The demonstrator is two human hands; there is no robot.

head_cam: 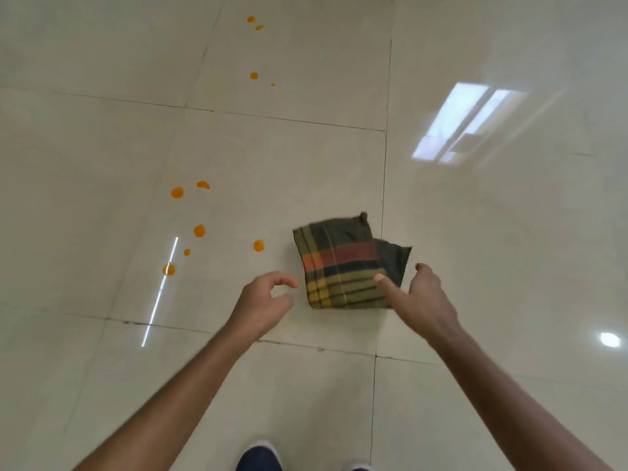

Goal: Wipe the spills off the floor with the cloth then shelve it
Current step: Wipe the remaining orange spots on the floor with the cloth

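A folded plaid cloth, dark green with red, orange and yellow stripes, is in front of me above the pale tiled floor. My right hand pinches its lower right corner, thumb on top and fingers behind it. My left hand hovers just left of the cloth with fingers curled apart, holding nothing. Orange spill drops dot the floor to the left of the cloth, the nearest drop close to its left edge. More orange drops lie farther away.
The glossy tiles reflect a window at the right and a light strip at the left. The toe of my dark blue shoe shows at the bottom edge. No shelf is in view.
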